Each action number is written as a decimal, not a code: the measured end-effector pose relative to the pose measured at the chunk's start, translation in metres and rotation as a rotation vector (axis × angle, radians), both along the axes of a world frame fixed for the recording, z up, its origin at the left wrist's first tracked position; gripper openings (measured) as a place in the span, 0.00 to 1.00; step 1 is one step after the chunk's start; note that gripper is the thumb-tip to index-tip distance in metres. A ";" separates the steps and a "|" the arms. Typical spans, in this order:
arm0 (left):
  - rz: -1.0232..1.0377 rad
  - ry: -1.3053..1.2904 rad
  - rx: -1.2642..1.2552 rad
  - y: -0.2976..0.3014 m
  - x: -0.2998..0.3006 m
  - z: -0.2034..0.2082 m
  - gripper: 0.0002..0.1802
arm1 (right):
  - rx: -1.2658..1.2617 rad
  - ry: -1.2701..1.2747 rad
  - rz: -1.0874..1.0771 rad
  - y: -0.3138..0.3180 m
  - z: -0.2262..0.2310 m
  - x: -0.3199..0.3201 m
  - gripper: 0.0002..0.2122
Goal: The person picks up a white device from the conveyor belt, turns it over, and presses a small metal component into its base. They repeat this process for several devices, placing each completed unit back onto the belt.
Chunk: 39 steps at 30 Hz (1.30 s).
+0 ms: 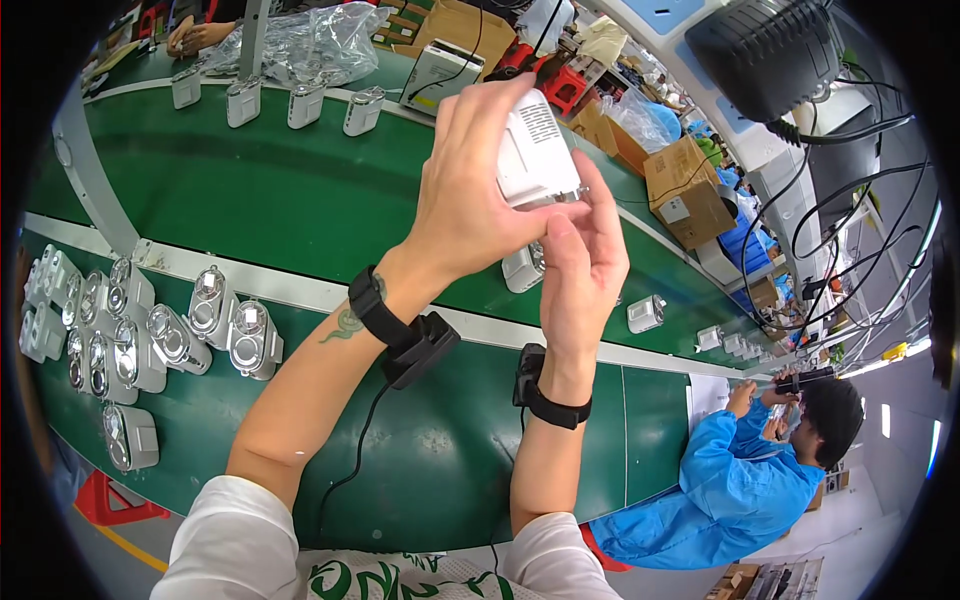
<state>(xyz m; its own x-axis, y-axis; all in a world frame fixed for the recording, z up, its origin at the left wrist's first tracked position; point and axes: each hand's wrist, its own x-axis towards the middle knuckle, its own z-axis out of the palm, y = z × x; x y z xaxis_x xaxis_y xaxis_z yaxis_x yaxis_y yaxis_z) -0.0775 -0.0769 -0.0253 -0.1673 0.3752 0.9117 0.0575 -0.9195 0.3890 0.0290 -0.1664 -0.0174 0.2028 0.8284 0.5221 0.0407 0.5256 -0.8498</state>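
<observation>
Raised over the green belt is a white plastic device with rows of vent slots and small metal parts at its lower end. My left hand is closed around its left side, the thumb along the bottom. My right hand cups the lower right end, fingers behind and thumb close to my left thumb; its exact contact is partly hidden. Just below the hands, a similar white unit sits on the belt, partly covered. Another white unit is to the right of my right hand.
Many white units with clear round covers stand on the green bench at left. Several more line the belt's far side. A metal post rises at left. Black cables hang at right. A person in blue sits at right.
</observation>
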 end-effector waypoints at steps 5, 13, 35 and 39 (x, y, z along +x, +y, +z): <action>0.023 0.061 0.134 -0.003 -0.006 0.001 0.46 | 0.106 -0.047 0.085 -0.002 0.002 0.002 0.28; 0.043 0.089 0.202 -0.006 -0.013 0.005 0.45 | 0.071 -0.009 0.093 -0.007 0.006 -0.001 0.28; -0.281 0.001 -0.433 -0.001 -0.015 0.011 0.41 | 0.061 -0.088 -0.050 0.002 0.006 -0.033 0.38; -1.060 -0.003 -1.151 0.027 -0.010 -0.019 0.45 | 0.079 -0.617 -0.376 0.028 -0.022 -0.014 0.34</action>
<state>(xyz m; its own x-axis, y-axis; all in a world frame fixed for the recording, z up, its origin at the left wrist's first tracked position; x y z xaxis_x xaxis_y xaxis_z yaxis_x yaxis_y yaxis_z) -0.0874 -0.0500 -0.0445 0.6136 0.7871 0.0629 -0.4009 0.2418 0.8836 0.0152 -0.1388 -0.0398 0.1163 0.7159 0.6885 0.6903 0.4401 -0.5742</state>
